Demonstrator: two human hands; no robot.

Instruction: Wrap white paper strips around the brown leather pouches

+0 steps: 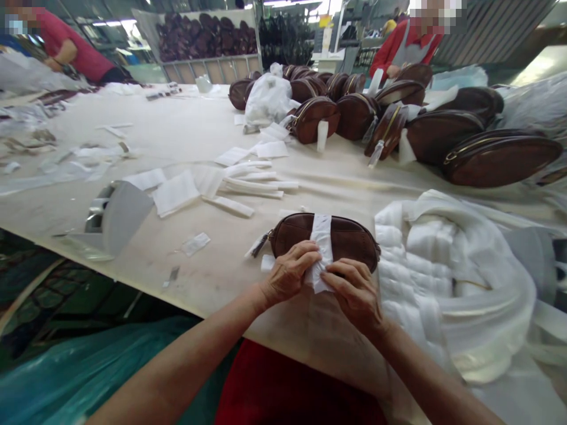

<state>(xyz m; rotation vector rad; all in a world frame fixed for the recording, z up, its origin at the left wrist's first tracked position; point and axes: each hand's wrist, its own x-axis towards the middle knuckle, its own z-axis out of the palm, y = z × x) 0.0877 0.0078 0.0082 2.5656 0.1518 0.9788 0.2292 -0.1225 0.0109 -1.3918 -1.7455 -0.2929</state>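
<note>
Back bin (212, 69) is holding a heap of dark pouches (208, 36). Bag (352, 239) is lying on table (186, 133), just beyond both hands, strip (322, 233) running over its middle. Left hand (290, 270) is curling nearly closed on strip's left edge; right hand (354, 288) is pinching its right edge, thumb partly hidden.

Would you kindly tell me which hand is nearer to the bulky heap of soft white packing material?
Right. The right hand is just left of the heap; the left hand is farther left, touching the thin white strip across the brown oval bag.
</note>
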